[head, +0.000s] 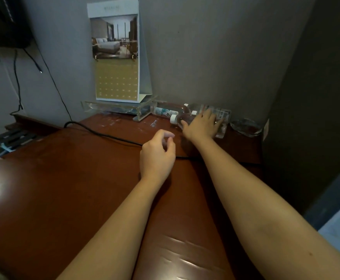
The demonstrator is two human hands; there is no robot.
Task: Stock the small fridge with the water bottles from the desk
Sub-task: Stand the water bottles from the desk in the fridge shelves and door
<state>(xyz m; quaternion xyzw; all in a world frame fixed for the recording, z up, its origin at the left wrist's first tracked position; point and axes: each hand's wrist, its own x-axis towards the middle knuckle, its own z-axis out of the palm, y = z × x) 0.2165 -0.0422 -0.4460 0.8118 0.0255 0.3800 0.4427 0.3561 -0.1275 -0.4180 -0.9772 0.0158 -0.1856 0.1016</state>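
Note:
Several clear water bottles lie on their sides at the back of the brown desk, against the wall. My right hand lies over the nearest bottle, white cap to the left, fingers wrapped around its body. Another bottle with a printed label lies behind it to the left, and a further bottle shows past my fingers. My left hand hovers above the desk in front of the bottles, fingers loosely curled and empty. No fridge is in view.
A tall calendar card stands in a clear acrylic holder at the back. A black cable snakes across the desk under my arms. A glass dish sits at the back right, next to a dark cabinet side.

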